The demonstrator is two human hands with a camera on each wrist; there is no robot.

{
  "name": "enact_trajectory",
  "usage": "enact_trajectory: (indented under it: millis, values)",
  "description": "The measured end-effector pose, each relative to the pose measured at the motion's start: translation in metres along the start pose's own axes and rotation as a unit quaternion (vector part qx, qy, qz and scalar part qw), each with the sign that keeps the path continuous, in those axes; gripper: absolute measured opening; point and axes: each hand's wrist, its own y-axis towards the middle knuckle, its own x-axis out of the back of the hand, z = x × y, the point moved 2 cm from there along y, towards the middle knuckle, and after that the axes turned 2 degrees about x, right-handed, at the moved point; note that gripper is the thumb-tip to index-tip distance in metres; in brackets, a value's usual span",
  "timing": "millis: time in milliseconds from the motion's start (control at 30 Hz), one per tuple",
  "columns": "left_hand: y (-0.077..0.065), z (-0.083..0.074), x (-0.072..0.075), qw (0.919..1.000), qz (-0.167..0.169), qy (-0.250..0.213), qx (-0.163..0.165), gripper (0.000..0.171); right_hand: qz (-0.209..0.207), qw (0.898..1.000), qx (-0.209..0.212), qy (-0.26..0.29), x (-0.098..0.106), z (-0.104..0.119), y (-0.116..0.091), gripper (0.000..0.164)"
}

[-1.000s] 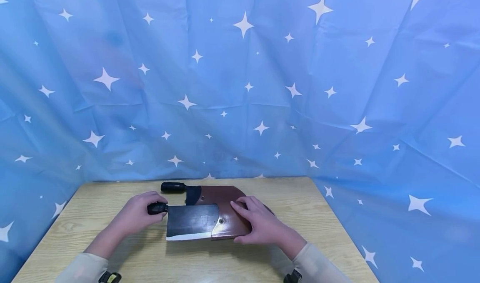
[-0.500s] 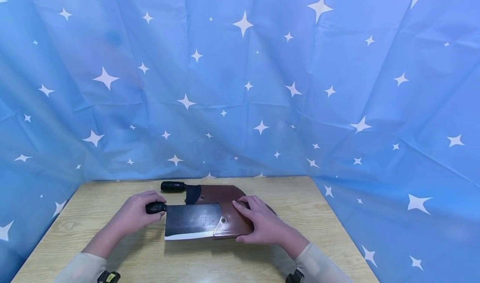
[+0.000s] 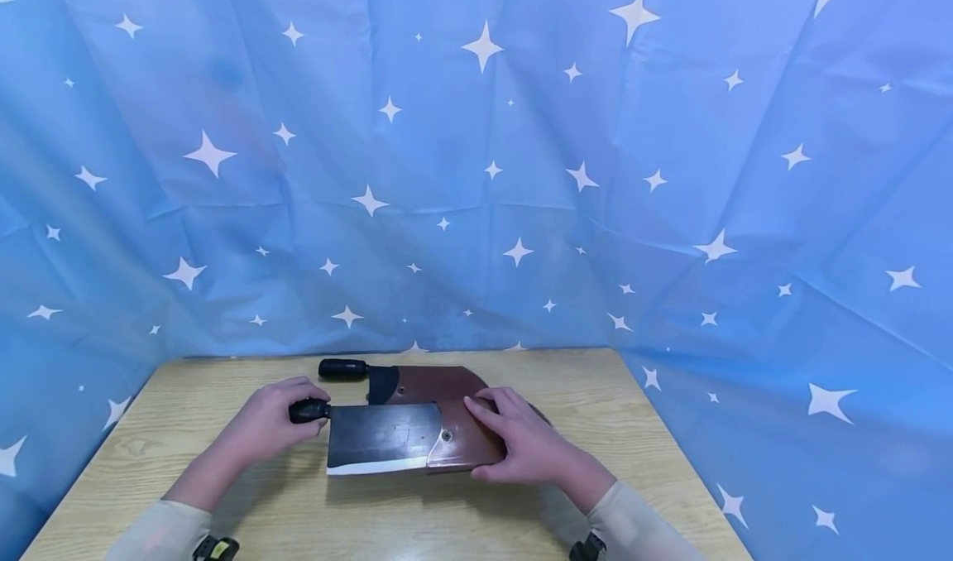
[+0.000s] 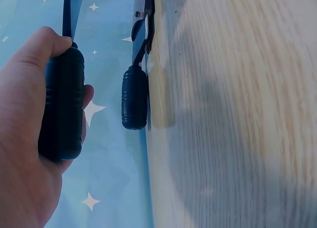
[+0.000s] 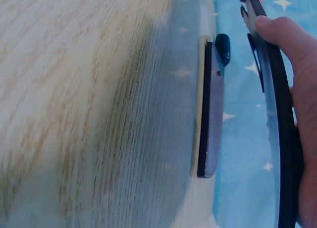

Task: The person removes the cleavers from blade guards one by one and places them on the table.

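Over the middle of the pale wooden desk (image 3: 417,528), I see the left hand (image 3: 272,414) and the right hand (image 3: 519,438) well apart, each clamped on one end of the same cleaver (image 3: 365,438). The left wraps round its black handle (image 3: 308,411), thumb tip resting at the blade end. The right grips the outer end of a brown cover (image 3: 465,445), thumb at the near edge; how all its fingertips lie, I cannot tell. Between them the dark blade (image 3: 383,427) is partly bare, its bright cutting edge (image 3: 375,467) facing the near side, the rest inside the cover. Both wrist views show it raised clear of the desk. I judge this hold suits safety: handle and cover end lie away from the bare edge, and two supports steady the weight. Behind, before a star-printed blue curtain (image 3: 476,172), a second handle (image 3: 342,369) and its brown second cover (image 3: 439,381) lie on the desk, perhaps set back for elbow room.
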Motion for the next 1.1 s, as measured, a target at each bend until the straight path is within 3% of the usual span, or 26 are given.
enact_trajectory:
  millis: [333,667,1100]
  values:
    - [-0.002,0.005,0.003,1.0000,-0.009,0.000,-0.002,0.031,-0.011,1.000,0.008,-0.006,0.000,-0.002,-0.001,0.110]
    - [-0.006,0.011,0.005,0.9998,-0.001,0.007,0.021,0.028,-0.008,1.000,-0.002,0.002,0.001,-0.005,-0.004,0.109]
    - [-0.008,0.012,0.009,0.9999,-0.013,-0.001,0.006,0.029,-0.007,1.000,-0.009,0.017,0.000,-0.010,-0.007,0.108]
